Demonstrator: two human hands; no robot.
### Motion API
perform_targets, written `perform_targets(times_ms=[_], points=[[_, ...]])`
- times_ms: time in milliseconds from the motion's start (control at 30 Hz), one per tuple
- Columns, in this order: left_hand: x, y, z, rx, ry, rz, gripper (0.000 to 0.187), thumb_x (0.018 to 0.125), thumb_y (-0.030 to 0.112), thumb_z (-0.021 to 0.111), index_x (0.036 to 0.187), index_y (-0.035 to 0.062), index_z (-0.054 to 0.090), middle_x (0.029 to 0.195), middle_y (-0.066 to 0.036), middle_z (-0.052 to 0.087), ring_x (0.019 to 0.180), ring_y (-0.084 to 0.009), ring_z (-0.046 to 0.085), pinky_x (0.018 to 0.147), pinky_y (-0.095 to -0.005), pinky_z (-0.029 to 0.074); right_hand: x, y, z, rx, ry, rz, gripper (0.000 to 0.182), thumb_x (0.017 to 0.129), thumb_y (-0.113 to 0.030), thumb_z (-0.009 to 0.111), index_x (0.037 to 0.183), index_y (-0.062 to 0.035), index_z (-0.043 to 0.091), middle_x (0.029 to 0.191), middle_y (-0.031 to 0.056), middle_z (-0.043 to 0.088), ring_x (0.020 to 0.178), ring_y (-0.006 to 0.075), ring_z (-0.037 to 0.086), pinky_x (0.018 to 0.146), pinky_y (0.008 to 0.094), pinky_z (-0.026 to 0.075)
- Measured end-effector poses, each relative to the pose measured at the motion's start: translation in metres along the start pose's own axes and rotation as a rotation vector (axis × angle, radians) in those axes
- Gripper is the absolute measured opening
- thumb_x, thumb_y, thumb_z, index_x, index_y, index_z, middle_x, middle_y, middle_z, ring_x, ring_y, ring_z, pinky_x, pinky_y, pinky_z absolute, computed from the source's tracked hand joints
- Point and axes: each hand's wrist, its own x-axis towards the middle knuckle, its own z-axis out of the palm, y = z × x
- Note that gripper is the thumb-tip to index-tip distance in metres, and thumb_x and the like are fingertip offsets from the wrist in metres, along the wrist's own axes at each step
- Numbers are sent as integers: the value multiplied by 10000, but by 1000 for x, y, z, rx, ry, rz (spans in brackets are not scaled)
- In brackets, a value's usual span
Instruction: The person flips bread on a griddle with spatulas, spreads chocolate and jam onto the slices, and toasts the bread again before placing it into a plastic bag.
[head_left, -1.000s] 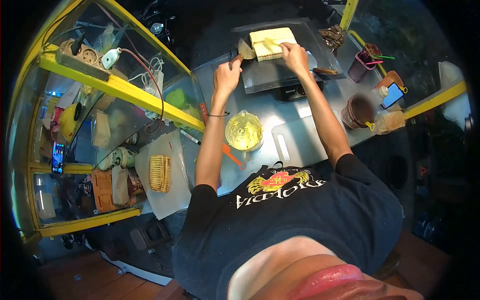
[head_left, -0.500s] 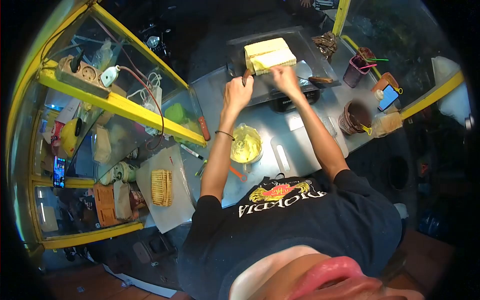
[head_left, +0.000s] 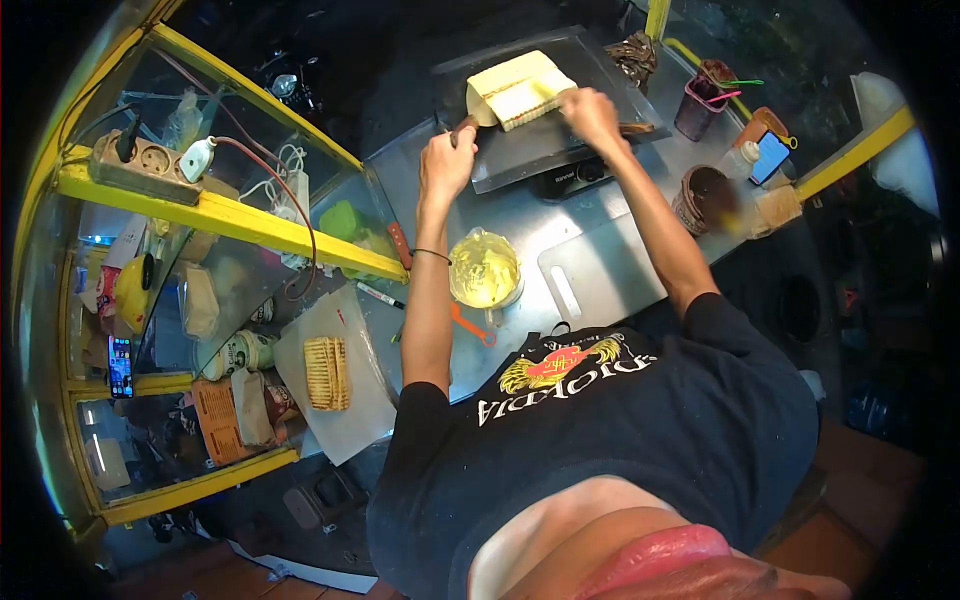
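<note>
A tub [head_left: 485,268] of yellow spread stands mid-counter [head_left: 590,215], an orange tool [head_left: 468,322] just beside it. A white cutting board [head_left: 600,275] lies at the near edge. Toasted bread [head_left: 326,372] rests on paper [head_left: 350,400] at the left end. A brown cup [head_left: 705,197] and phone [head_left: 771,158] sit at the right end.

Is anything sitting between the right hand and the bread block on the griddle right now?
Nothing visible does. The right hand is already at the near edge of the bread block on the griddle. The left hand grips a wooden-handled spatula at the block's other side, clear of the right hand.
</note>
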Motion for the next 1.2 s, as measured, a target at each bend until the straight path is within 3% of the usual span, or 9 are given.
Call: perform_targets(times_ms=[67, 267, 367, 500, 567, 700, 867, 1000, 1200], points=[[2, 13, 1, 34, -33, 1, 488, 876, 447, 498, 748, 19, 694, 719, -183, 675, 761, -356, 671, 708, -416, 492, -13, -12, 9, 113, -113, -286, 262, 912, -261, 567, 1019, -69, 711, 930, 216, 676, 904, 368, 662, 779, 439, 502], [-12, 10, -8, 17, -49, 9, 471, 880, 426, 491, 740, 25, 694, 711, -216, 657, 768, -392, 660, 714, -445, 487, -13, -6, -11, 68, 42, 126, 273, 918, -235, 561, 1054, -43, 699, 957, 216, 680, 934, 324, 678, 793, 406, 506], [-8, 7, -11, 71, 2, 39, 482, 882, 429, 488, 737, 19, 696, 729, -230, 655, 772, -404, 659, 717, -456, 490, -23, -5, 25, 278, -3, -341, 308, 942, -287, 513, 1021, -62, 707, 923, 213, 683, 881, 341, 685, 747, 419, 520], [-1, 0, -16, 116, 43, 14, 510, 884, 444, 484, 742, 2, 695, 744, -239, 656, 786, -414, 659, 729, -464, 496, 9, -4, -13, 118, 120, 106, 281, 912, -273, 542, 971, -63, 718, 928, 237, 666, 887, 394, 663, 793, 461, 510], [7, -7, -12, 107, 21, 19, 467, 870, 451, 512, 749, 38, 694, 582, -108, 628, 606, -239, 657, 601, -373, 481, -3, 8, 28, 178, 47, -35, 268, 913, -253, 543, 977, -60, 718, 918, 223, 677, 880, 366, 676, 774, 434, 516], [-1, 10, -13, 211, 85, 71, 506, 878, 424, 484, 817, -32, 695, 844, -318, 632, 853, -476, 630, 803, -511, 489, 36, 15, 28, 301, 68, -190, 259, 913, -245, 547, 983, -67, 721, 885, 191, 693, 862, 335, 691, 745, 403, 523], [25, 7, -8, 308, 153, 50, 552, 881, 450, 452, 813, -44, 690, 855, -321, 627, 855, -482, 630, 797, -510, 492, 67, 5, 41, -71, -30, -68, 349, 908, -337, 486, 905, -74, 715, 882, 222, 670, 865, 396, 663, 763, 475, 517], [40, 4, 2, 285, 191, 80, 505, 867, 429, 467, 784, -23, 676, 811, -269, 642, 851, -447, 634, 760, -466, 491, 54, -23, 30, 274, -216, -367, 233, 906, -221, 563, 1046, -128, 725, 965, 195, 687, 921, 358, 668, 839, 419, 510], [38, -9, 14, 199, 153, 123, 494, 871, 437, 474, 739, 17, 699, 749, -216, 669, 789, -400, 660, 743, -446, 496, 69, 8, 77, 335, -100, -98, 304, 934, -253, 534, 1019, -25, 715, 985, 196, 697, 970, 273, 676, 873, 367, 489]])
